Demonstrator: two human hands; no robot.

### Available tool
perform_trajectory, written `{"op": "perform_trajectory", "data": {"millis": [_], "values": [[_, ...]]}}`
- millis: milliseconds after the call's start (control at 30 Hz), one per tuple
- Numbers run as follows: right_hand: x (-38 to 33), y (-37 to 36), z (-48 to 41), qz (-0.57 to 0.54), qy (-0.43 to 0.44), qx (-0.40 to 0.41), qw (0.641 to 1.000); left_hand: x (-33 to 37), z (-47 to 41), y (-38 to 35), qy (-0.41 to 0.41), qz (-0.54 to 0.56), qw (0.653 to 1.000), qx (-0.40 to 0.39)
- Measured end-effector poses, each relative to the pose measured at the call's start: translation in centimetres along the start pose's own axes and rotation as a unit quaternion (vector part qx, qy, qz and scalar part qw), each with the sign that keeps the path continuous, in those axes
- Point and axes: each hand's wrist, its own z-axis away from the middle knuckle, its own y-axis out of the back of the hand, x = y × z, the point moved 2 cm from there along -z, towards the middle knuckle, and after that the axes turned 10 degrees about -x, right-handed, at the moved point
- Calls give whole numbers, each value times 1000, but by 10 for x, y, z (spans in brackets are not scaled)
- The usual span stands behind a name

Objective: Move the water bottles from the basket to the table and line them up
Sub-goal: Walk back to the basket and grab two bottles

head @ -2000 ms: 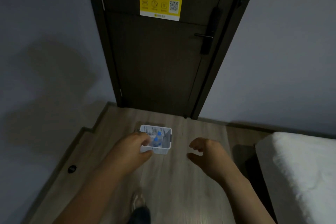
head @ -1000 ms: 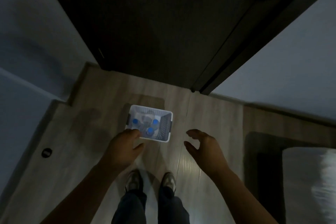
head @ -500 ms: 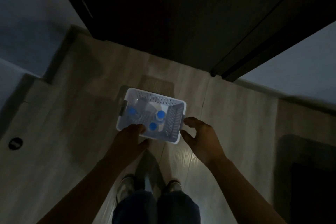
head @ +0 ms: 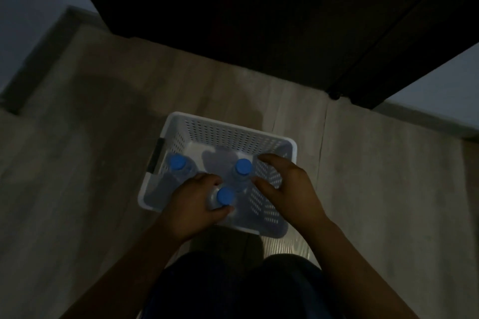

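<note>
Pretty dark shot, but right at the bottom you can see the person's knees in dark trousers (head: 233, 285), with both bare forearms reaching forward over them. The left hand (head: 193, 207) has its fingers and thumb wrapped round the nearest bottle (head: 225, 195), just below its blue cap, at the near edge of the white perforated basket (head: 228, 127). The right hand (head: 290, 189) is over the basket's right wall, fingers spread and loosely curved, not gripping anything; can't tell if it's actually touching the plastic. Its thumb and forefinger sit just beside the middle bottle (head: 243, 166), which stands upright inside the basket. A third bottle (head: 177, 163), also blue-capped and upright, is off in the basket's left corner next to a dark handle (head: 156, 155) on that side. So all three bottles are inside the basket. The basket sits on a pale wood-look floor (head: 98, 142), and past it there's a dark door (head: 259, 15), with light wall (head: 440, 85) to its right.
</note>
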Motion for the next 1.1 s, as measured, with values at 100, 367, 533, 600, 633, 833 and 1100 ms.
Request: {"op": "perform_trajectory", "data": {"millis": [100, 367, 533, 600, 633, 833, 1100], "values": [[7, -10, -13, 3, 30, 3, 1000, -12, -7, -6, -20, 11, 1000, 16], [15, -25, -35, -21, 58, -23, 998, -17, -13, -10, -85, 68, 994, 32], [19, -26, -33, -67, 63, 9, 996, -18, -14, -14, -94, 97, 990, 40], [23, -25, -31, -81, 71, 21, 994, -18, -14, -14, -97, 97, 990, 40], [25, -25, -29, -86, 77, 28, 993, -19, -13, -15, -100, 101, 989, 41], [17, -10, -13, -105, 93, 86, 986, -11, -3, -7, -89, 102, 989, 56], [-56, 62, 49, -130, 82, 107, 982, 72, 69, 55, -86, 117, 983, 112]]}}
